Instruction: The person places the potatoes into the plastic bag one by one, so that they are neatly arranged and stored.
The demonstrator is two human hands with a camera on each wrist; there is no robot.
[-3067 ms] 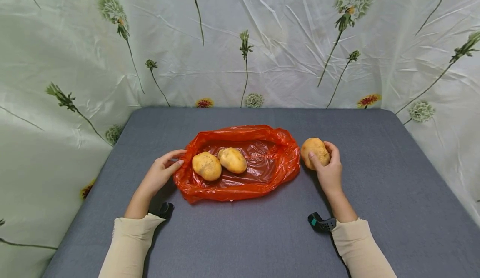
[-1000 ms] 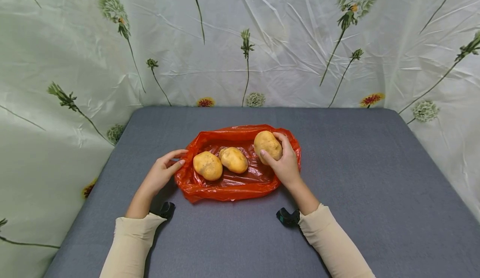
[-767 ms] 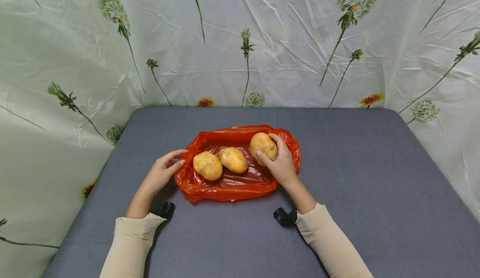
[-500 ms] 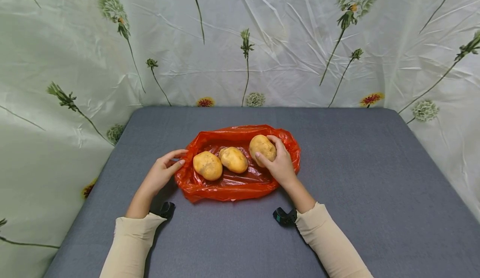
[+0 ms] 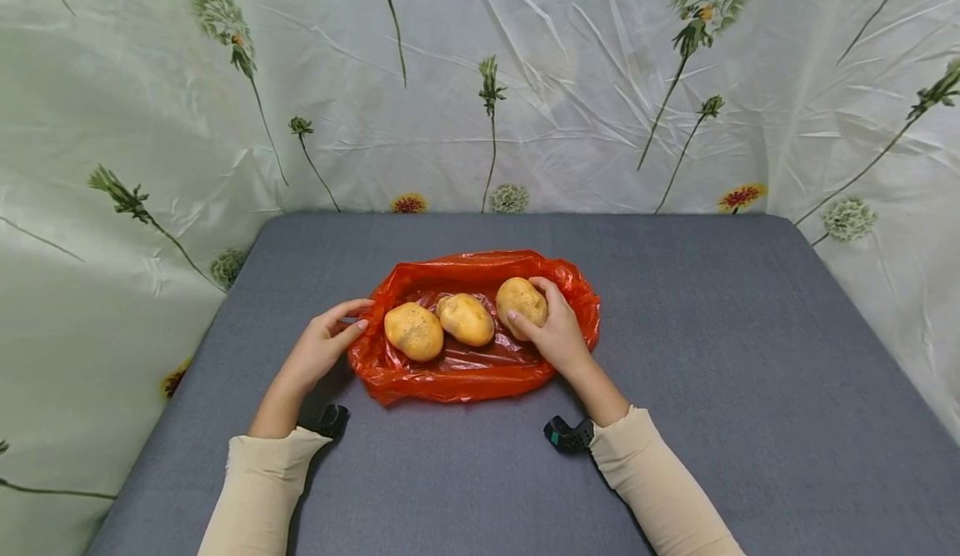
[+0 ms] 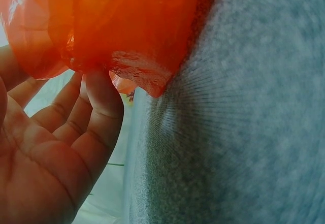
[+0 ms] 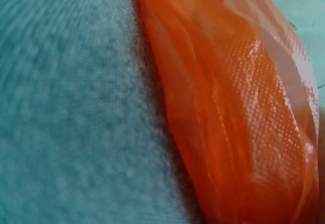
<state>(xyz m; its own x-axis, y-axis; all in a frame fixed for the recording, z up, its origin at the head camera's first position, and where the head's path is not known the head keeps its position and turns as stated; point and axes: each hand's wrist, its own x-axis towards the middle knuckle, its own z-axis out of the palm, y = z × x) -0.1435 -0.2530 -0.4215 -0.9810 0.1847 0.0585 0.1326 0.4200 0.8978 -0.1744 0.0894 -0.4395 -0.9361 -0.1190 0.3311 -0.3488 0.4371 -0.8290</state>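
Observation:
An opened red plastic bag lies on the table with its rim spread wide. Inside it, a potato sits at the left and another potato touches or nearly touches it. My right hand holds a third potato low inside the bag's right part, thumb in front and fingers at its far right side. At the left end of the bag, my left hand holds the rim with thumb and curled fingers. The left wrist view shows the bag's film hiding those fingertips. Bag film fills much of the right wrist view.
The grey cloth-covered table extends around the bag on all sides. Behind and to the left hangs a pale curtain printed with dandelions. Black wrist devices sit on both wrists, beside the beige sleeves.
My right hand has carried the third potato from the right of the bag over its rim, then left and down into it. My left hand has stayed at the left rim.

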